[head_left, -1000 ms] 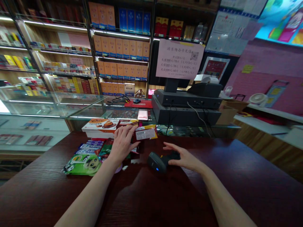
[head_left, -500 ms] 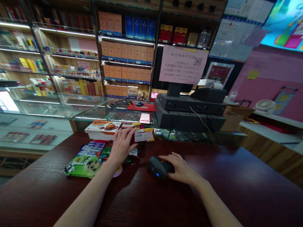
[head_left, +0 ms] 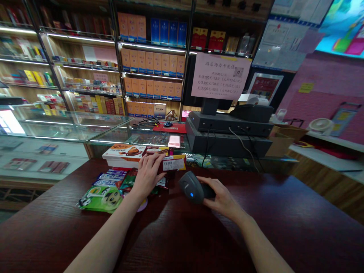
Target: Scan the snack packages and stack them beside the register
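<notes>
My right hand (head_left: 220, 197) is wrapped round the handle of a black barcode scanner (head_left: 192, 187), which shows a blue light and is held above the dark wooden counter. To its left, my left hand (head_left: 148, 172) rests on a dark red and yellow package (head_left: 174, 163) with a white barcode label, its fingers on the package's left part. Behind that hand lies a white and orange Dove box (head_left: 123, 152). Beside and under my left forearm are a green panda packet (head_left: 99, 199) and several purple and blue snack packets (head_left: 112, 177).
A monitor with a pink paper sign (head_left: 220, 77) stands on a black cash drawer (head_left: 227, 142) behind the counter (head_left: 176, 242). Cables hang in front of the drawer. Glass display cases (head_left: 108, 131) run along the back, with a mouse (head_left: 167, 124) on a red mat.
My right hand has raised the scanner a little from the counter and tilted it. My left hand has hardly moved and stays on the package.
</notes>
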`<state>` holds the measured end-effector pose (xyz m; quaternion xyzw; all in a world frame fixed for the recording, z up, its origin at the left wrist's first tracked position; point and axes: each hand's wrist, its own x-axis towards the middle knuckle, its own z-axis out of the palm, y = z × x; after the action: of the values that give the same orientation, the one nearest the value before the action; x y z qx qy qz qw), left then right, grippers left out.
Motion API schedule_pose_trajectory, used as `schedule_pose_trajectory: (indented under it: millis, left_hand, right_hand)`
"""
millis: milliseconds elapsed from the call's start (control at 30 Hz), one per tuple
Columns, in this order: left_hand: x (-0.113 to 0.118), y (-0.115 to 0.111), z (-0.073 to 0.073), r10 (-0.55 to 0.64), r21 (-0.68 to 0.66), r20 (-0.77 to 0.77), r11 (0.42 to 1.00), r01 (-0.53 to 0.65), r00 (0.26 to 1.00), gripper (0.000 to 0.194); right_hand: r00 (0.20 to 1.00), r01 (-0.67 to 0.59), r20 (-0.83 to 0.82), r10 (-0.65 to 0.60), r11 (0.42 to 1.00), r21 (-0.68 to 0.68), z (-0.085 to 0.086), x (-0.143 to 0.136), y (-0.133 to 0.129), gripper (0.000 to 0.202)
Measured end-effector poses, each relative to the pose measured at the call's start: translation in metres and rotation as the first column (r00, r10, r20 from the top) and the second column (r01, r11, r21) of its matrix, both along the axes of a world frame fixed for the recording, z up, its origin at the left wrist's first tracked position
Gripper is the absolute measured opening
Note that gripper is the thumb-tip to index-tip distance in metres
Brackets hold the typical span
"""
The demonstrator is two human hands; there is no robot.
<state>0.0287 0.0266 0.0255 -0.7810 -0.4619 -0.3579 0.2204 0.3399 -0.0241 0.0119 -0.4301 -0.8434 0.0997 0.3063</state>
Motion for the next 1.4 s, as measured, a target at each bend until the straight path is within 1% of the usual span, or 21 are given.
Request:
schedule_pose_trajectory:
  millis: [167,333,567,667,833,967,1067,1200,1400]
  left_hand:
    - [0.0,-0.001,0.0,0.008,0.01,0.006,1.0,-0.008,1.0,0.074]
    - [0.001,-0.001,0.0,0.011,0.012,0.005,1.0,-0.012,1.0,0.075]
    - [-0.001,0.003,-0.005,0.021,0.008,0.003,1.0,-0.021,1.0,0.073]
    - [-0.001,0.003,-0.005,0.012,0.017,-0.004,1.0,-0.012,1.0,0.074]
    - [0.0,0.0,-0.001,0.005,0.009,0.006,1.0,-0.005,1.0,0.075]
    - [0.001,-0.001,0.0,0.001,-0.001,0.01,1.0,-0.001,1.0,0.074]
    - [0.001,-0.001,-0.001,-0.005,-0.002,0.015,1.0,0.005,1.0,0.073]
    - [0.001,-0.001,0.0,-0.006,-0.004,0.021,1.0,0.006,1.0,0.071]
    - [0.003,-0.002,0.002,-0.031,-0.001,0.031,1.0,0.031,0.999,0.073]
  right_hand:
    - [1.0,-0.011,0.012,0.012,0.999,-0.037,0.008,-0.002,-0.004,0.051]
    - [0.999,-0.019,0.036,0.02,0.999,-0.046,0.013,-0.005,-0.007,0.047]
    - [0.998,-0.041,0.048,0.043,0.998,-0.048,0.016,-0.01,-0.01,0.041]
    - [0.998,-0.025,0.048,0.028,0.998,-0.053,0.015,-0.01,-0.009,0.039]
    - [0.999,-0.014,0.048,0.017,0.998,-0.062,0.014,-0.008,-0.008,0.039]
    - [0.995,-0.032,0.091,0.042,0.993,-0.11,0.015,-0.01,-0.009,0.043]
    - [0.988,-0.045,0.138,0.067,0.987,-0.152,0.014,-0.014,-0.009,0.041]
    - [0.98,-0.069,0.173,0.103,0.979,-0.191,0.009,-0.02,-0.007,0.039]
    - [0.976,-0.071,0.187,0.113,0.973,-0.218,-0.001,-0.026,-0.006,0.042]
